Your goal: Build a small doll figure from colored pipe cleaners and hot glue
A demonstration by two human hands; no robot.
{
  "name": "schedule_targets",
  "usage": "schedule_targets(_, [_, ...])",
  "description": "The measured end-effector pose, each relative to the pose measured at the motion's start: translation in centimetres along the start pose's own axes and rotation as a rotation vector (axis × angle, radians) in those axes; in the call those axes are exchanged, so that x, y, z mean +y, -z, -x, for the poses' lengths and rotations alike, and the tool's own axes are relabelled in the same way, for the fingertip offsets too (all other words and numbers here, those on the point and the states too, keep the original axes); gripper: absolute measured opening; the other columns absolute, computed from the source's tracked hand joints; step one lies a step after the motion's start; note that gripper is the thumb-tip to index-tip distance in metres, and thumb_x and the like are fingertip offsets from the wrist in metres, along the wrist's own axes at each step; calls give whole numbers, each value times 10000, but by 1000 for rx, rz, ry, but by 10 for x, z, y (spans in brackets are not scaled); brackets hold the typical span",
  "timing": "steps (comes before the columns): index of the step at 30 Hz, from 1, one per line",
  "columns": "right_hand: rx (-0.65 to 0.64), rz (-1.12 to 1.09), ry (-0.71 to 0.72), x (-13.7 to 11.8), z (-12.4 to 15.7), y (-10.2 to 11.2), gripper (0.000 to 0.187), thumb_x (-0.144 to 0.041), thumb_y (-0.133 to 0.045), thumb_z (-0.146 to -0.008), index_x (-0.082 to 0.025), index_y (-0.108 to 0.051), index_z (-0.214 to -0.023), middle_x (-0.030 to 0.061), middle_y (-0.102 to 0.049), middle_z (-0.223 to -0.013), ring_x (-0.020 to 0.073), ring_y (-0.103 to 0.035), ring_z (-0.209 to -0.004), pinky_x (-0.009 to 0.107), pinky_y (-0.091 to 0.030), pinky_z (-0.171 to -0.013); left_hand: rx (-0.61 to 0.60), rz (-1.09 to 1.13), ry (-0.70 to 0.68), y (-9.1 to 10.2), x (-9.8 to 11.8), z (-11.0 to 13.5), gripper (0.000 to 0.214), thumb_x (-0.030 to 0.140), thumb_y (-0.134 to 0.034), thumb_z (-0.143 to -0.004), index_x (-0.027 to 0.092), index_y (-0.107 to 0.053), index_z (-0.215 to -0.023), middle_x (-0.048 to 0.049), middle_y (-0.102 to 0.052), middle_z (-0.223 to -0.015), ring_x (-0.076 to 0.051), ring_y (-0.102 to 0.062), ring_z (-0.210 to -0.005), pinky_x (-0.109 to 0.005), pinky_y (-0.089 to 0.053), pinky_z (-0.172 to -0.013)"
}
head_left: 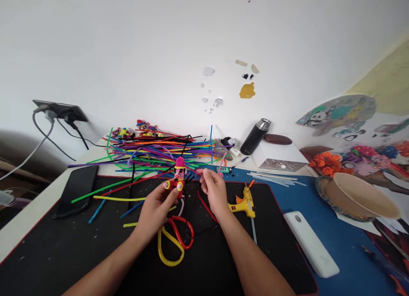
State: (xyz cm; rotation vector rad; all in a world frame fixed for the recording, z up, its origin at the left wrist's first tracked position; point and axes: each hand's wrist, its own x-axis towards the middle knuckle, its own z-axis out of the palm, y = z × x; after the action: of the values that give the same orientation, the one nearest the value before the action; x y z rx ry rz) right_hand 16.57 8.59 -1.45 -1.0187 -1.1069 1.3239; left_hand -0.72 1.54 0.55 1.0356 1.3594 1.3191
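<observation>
My left hand (156, 206) is closed around a small pipe-cleaner figure (179, 176) with a pink hat, red body and yellow hands, holding it upright above the black mat (64, 253). My right hand (213, 189) pinches a thin pink pipe cleaner (221, 162) that rises from its fingers, just right of the figure. Red-and-yellow scissors (174, 240) lie on the mat below both hands. A yellow glue gun (244, 202) rests right of my right hand.
A heap of coloured pipe cleaners (153, 153) covers the table behind the hands. A black phone (76, 189) lies at left, a white power bank (309, 242) at right, a black flask (254, 136), a white box (281, 157) and a paper bowl (358, 196) further right.
</observation>
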Motion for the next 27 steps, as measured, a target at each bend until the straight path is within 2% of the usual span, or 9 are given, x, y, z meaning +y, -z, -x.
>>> schedule_targets(5, [-21, -8, -2, 0, 3, 8, 527, -690, -732, -870, -176, -767, -984, -30, -505, -663, 102, -356, -524, 256, -228, -468, -40, -178, -93, 3, -9, 5, 423, 450, -845, -850, 229, -789, -1206, -88, -812, -1157, -307, -725, -1077, -343, -562, -903])
schedule_targets(8, [-88, -14, -5, -3, 6, 9, 510, -672, -718, -895, -170, -750, -982, -43, -495, -645, 90, -347, -508, 251, -225, -465, -22, -341, -188, 3, -12, 6, 365, 391, -826, -869, 240, -798, -1200, -90, -821, -1195, -321, -738, -1114, -369, -534, -993])
schedule_targets(13, [-132, 11, 4, -5, 6, 12, 499, -688, -692, -909, -189, -709, -910, -53, -490, -608, 89, -336, -485, 253, -217, -458, -60, -566, -316, 3, -26, 6, 368, 432, -726, -933, 237, -774, -1241, -91, -817, -1228, -307, -765, -1091, -357, -577, -908])
schedule_targets(17, [-153, 48, 12, 0, 5, 15, 515, -720, -714, -874, -205, -695, -859, -44, -506, -593, 110, -372, -500, 265, -241, -465, -80, -649, -424, 3, -36, 6, 386, 460, -647, -975, 240, -750, -1276, -76, -821, -1205, -272, -785, -1013, -342, -602, -843])
schedule_targets(20, [-164, 83, 7, 0, 5, 15, 520, -730, -736, -845, -211, -703, -860, -43, -505, -579, 122, -383, -508, 274, -254, -474, -93, -667, -438, 3, -36, 8, 394, 467, -650, -978, 236, -745, -1282, -72, -823, -1198, -254, -788, -972, -336, -606, -838])
schedule_targets(24, [-166, 107, 1, -3, 7, 14, 490, -693, -725, -871, -216, -658, -785, -48, -480, -558, 125, -372, -508, 283, -252, -489, -107, -629, -371, 2, -34, 10, 419, 495, -666, -963, 236, -748, -1283, -63, -827, -1170, -243, -786, -903, -335, -614, -795])
schedule_targets(27, [-168, 105, -3, -5, 7, 14, 478, -673, -721, -880, -224, -614, -753, -51, -476, -564, 125, -365, -508, 286, -254, -496, -126, -579, -296, 1, -32, 10, 452, 534, -682, -944, 241, -749, -1281, -68, -821, -1198, -271, -786, -986, -364, -619, -839])
